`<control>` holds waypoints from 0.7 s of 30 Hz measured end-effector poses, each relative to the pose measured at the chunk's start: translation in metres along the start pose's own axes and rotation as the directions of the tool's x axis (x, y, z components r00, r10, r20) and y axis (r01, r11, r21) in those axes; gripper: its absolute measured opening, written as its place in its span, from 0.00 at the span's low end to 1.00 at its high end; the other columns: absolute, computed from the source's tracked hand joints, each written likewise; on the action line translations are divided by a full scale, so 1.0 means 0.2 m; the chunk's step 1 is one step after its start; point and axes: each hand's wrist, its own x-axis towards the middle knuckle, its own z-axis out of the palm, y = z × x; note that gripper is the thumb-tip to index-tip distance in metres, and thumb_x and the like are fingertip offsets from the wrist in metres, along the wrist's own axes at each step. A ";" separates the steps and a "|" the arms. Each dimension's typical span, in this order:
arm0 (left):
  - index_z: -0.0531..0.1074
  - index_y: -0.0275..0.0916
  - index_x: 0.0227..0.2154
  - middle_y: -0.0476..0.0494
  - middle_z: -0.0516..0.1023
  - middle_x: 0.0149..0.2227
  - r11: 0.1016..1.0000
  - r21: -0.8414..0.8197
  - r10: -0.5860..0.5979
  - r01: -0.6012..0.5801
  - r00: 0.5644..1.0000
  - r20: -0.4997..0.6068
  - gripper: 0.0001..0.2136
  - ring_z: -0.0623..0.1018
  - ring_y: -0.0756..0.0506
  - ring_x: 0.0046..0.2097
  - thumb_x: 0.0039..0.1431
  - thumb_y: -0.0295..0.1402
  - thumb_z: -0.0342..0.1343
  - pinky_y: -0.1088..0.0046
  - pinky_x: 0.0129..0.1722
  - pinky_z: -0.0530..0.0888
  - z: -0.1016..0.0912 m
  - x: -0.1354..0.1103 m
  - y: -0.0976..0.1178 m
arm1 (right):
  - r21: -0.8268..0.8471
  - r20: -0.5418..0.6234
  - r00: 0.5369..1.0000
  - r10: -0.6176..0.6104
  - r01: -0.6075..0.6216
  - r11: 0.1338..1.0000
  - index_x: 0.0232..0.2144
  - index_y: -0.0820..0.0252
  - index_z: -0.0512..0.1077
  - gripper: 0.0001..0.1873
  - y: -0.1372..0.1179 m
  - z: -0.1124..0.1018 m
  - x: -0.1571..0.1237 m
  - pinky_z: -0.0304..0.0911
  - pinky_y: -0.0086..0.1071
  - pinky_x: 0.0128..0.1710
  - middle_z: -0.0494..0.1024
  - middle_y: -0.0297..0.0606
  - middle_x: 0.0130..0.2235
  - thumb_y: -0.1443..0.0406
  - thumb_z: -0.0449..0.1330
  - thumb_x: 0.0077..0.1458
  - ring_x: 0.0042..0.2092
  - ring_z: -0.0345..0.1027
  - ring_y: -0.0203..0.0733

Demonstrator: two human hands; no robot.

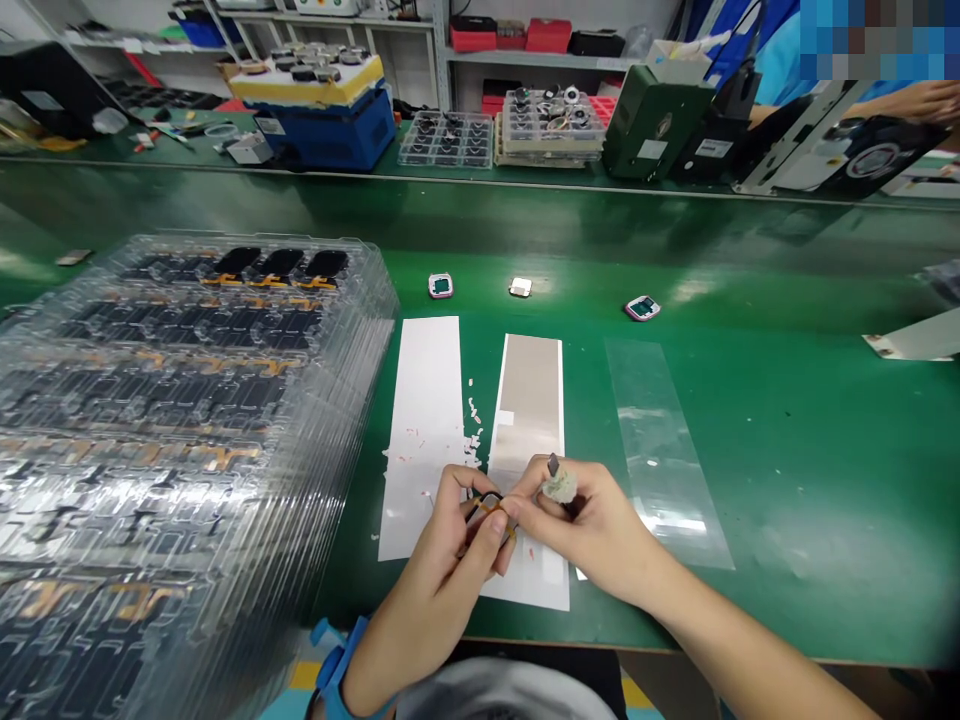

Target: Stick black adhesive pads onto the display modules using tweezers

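My left hand [457,560] is closed on a small dark screen module with an orange flex cable [491,507], mostly covered by my fingers. The thumb and forefinger of my right hand [592,515] pinch at the module's near edge. Tucked in that same hand is a small tool with a pale, lumpy wrapping [559,486] and a dark tip pointing up; the rest of it is hidden. Beneath both hands lies a grey-and-white sheet [531,400]. Left of it is a white sheet [430,400] with small pinkish bits, and white scraps [474,412] lie between the two.
A tall stack of clear trays [360,330] with screen modules fills the left side. A clear film [660,430] lies to the right. Small watch-like parts [441,286] sit in a row beyond the sheets. Boxes and a blue machine [330,130] stand at the back; a co-worker's hand [919,103] shows far right.
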 end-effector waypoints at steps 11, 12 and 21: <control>0.55 0.45 0.42 0.57 0.61 0.27 0.996 0.089 0.032 -0.031 0.999 -0.011 0.09 0.60 0.51 0.29 0.73 0.43 0.46 0.76 0.29 0.59 0.00 0.01 -0.01 | 0.025 0.025 1.000 0.002 -0.002 1.000 0.25 0.59 0.76 0.14 0.01 -0.02 0.01 0.51 0.30 0.23 0.72 0.30 0.21 0.55 0.65 0.55 0.22 0.57 0.32; 0.55 0.45 0.42 0.57 0.60 0.27 0.994 0.107 0.032 -0.029 0.999 -0.020 0.09 0.60 0.51 0.29 0.73 0.43 0.46 0.76 0.29 0.59 0.00 0.01 -0.01 | 0.041 0.034 0.999 0.010 -0.012 0.999 0.26 0.59 0.76 0.15 0.02 -0.02 0.02 0.53 0.30 0.24 0.73 0.31 0.22 0.54 0.66 0.55 0.23 0.59 0.33; 0.55 0.46 0.41 0.55 0.65 0.28 0.954 0.296 0.092 -0.051 0.988 -0.127 0.06 0.67 0.50 0.30 0.74 0.40 0.43 0.74 0.28 0.63 0.01 0.02 0.00 | -0.039 -0.125 0.979 -0.158 0.154 0.987 0.29 0.56 0.76 0.16 -0.03 -0.11 0.01 0.63 0.32 0.37 0.75 0.33 0.31 0.52 0.60 0.61 0.34 0.68 0.37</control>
